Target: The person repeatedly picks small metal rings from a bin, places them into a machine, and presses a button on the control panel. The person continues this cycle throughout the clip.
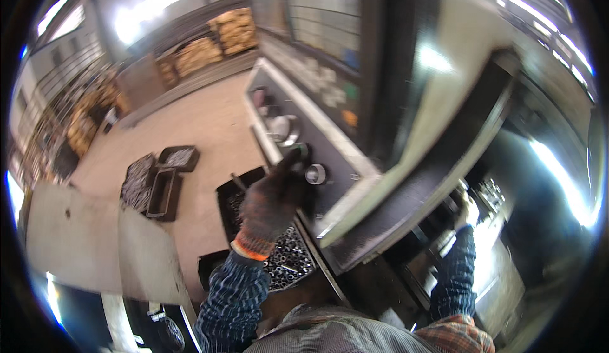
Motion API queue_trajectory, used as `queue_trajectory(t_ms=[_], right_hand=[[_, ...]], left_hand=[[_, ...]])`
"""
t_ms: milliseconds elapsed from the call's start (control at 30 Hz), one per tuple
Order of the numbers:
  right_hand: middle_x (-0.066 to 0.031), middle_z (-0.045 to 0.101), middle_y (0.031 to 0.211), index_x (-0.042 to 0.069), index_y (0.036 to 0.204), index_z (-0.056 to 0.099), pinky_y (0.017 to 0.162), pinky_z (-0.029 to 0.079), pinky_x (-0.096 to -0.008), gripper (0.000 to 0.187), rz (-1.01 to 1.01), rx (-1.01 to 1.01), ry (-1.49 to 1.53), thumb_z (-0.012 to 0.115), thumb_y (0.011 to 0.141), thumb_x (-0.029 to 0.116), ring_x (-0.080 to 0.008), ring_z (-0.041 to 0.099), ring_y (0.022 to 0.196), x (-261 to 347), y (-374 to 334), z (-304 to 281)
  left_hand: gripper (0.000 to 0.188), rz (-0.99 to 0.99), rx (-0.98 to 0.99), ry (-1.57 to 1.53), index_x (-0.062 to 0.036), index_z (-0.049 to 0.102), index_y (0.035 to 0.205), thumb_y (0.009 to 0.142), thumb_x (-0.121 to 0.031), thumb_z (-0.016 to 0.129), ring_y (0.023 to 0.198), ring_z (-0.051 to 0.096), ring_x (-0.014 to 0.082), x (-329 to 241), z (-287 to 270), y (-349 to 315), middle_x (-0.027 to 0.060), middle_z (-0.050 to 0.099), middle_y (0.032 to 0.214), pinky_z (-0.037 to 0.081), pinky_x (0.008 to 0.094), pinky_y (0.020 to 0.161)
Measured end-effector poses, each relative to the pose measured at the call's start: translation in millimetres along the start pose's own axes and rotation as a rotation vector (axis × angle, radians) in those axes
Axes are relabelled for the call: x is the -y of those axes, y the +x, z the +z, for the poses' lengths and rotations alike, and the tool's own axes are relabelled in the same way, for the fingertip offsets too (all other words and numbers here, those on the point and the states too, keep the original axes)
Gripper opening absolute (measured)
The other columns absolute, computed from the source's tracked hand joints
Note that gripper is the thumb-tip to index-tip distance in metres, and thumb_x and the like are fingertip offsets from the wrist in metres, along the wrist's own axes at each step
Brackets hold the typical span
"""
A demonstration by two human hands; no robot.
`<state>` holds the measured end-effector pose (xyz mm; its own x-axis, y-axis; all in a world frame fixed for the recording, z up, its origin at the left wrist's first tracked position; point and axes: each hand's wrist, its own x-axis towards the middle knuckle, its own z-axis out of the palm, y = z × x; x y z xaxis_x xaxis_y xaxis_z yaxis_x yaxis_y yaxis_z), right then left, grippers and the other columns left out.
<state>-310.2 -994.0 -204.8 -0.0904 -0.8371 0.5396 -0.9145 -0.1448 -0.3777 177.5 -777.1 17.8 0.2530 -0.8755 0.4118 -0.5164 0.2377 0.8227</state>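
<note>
My left hand (269, 204), in a dark glove with an orange cuff, reaches over the machine's control panel (336, 156). Its index finger stretches to a round green button (302, 150), seemingly touching it. Beside that finger sits a round silver-rimmed control (315, 174); another silver ring (284, 129) lies farther up the panel. Nothing shows in this hand. My right hand (468, 211), in a pale glove, is inside the machine next to a shiny metal fixture (491, 194). Its fingers are small and blurred, so whether it grips anything is unclear.
A bin (290, 261) of small metal rings stands below my left forearm. Dark crates (166, 193), some filled with metal parts, rest on the floor at left. A thick dark machine edge (438, 162) runs between my arms. Filled sacks (200, 56) are stacked far back.
</note>
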Motion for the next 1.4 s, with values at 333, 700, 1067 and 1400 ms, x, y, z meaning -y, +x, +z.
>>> queue_trajectory(t_ms=[333, 700, 1067, 1400], right_hand=[[0.007, 0.042, 0.056, 0.021, 0.075, 0.054, 0.037, 0.033, -0.0188, 0.028, 0.916, -0.037, 1.227, 0.065, 0.091, 0.042, -0.0062, 0.039, 0.04, -27, 8, 28], [0.009, 0.049, 0.068, 0.025, 0.102, 0.063, 0.038, 0.028, -0.0165, 0.04, 0.955, 0.235, 1.259, 0.069, 0.084, 0.061, -0.0043, 0.035, 0.044, -42, 14, 29], [-0.0213, 0.056, 0.131, 0.001, 0.141, 0.042, 0.092, 0.055, -0.0328, 0.047, 0.538, -0.179, 1.533, 0.054, 0.1, 0.018, -0.03, 0.065, 0.106, 55, -45, -52], [-0.0167, 0.069, 0.108, 0.007, 0.137, 0.051, 0.054, 0.054, -0.0286, 0.057, 0.181, 0.879, 1.391, 0.03, 0.105, 0.051, -0.0176, 0.063, 0.063, 468, -189, -200]], left_hand=[[0.05, 0.23, -0.123, 0.454, -0.0211, 0.056, 0.138, 0.088, -0.017, 0.065, 0.071, 0.072, 0.0279, -24, 1, -21, 0.0131, 0.073, 0.095, 0.059, 0.0358, 0.06], [0.047, 0.098, 0.076, 0.197, -0.019, 0.051, 0.142, 0.095, -0.017, 0.058, 0.071, 0.069, 0.0161, -26, -16, -46, 0.0117, 0.071, 0.085, 0.058, 0.0321, 0.067], [0.033, -0.657, -0.722, -0.731, -0.0035, 0.064, 0.124, 0.093, -0.015, 0.06, 0.05, 0.054, 0.0094, 20, -165, -255, 0.0018, 0.061, 0.072, 0.039, 0.0229, 0.039], [0.028, -0.277, -1.49, -0.486, -0.0007, 0.065, 0.116, 0.094, -0.017, 0.057, 0.04, 0.041, 0.0052, -55, -253, -500, -0.0018, 0.054, 0.063, 0.029, 0.0176, 0.036]])
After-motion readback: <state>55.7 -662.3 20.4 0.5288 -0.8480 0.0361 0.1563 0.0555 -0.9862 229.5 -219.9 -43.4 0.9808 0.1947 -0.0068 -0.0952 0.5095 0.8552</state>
